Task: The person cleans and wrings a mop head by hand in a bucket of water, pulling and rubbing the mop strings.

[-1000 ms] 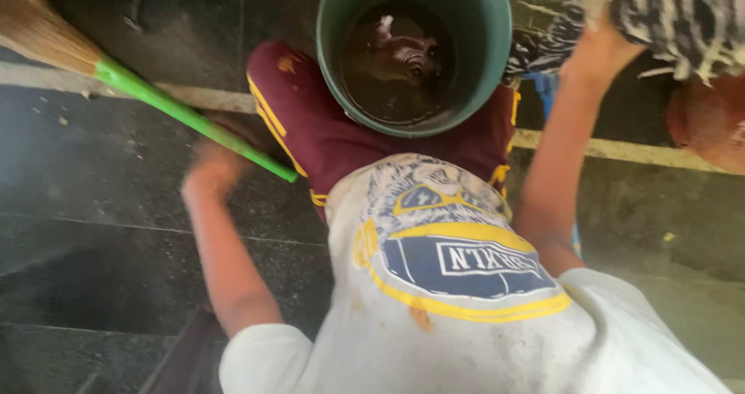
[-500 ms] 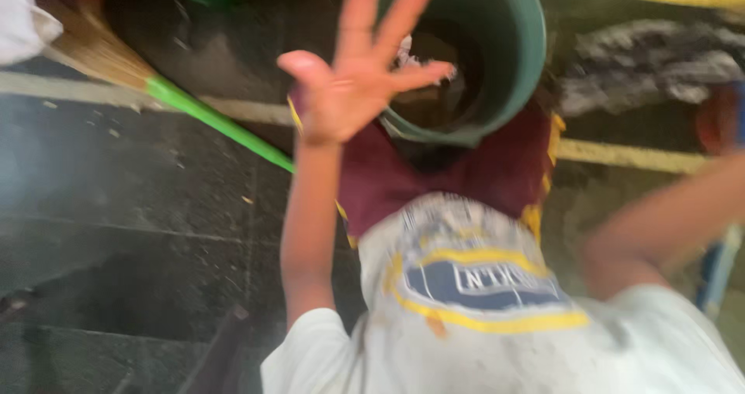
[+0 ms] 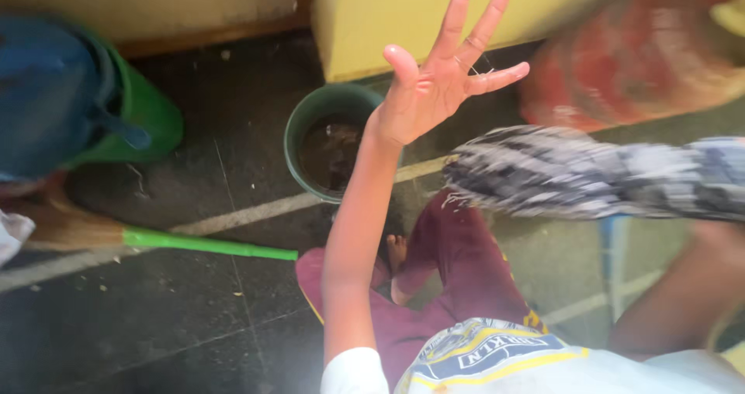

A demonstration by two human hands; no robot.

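My left hand [image 3: 434, 83] is raised in front of me with wet fingers spread wide, holding nothing. It hovers just right of and above a dark green bucket [image 3: 301, 134] of murky water standing on the dark stone floor. My right hand [image 3: 718, 235] is at the far right, mostly hidden under a black-and-white patterned cloth [image 3: 574, 177]. The cloth stretches blurred through the air from that hand toward the bucket. My knees in maroon shorts [image 3: 466, 270] are bent below the cloth.
A broom with a bright green handle [image 3: 209, 245] lies on the floor to the left. A green container [image 3: 151, 114] covered with blue fabric stands at the back left. A yellow cabinet [image 3: 388, 21] is behind the bucket, a blurred red object [image 3: 621, 76] beside it.
The view has pulled back and the bucket now sits farther from me. My left hand stays raised and spread. The cloth has swung in across the right side.
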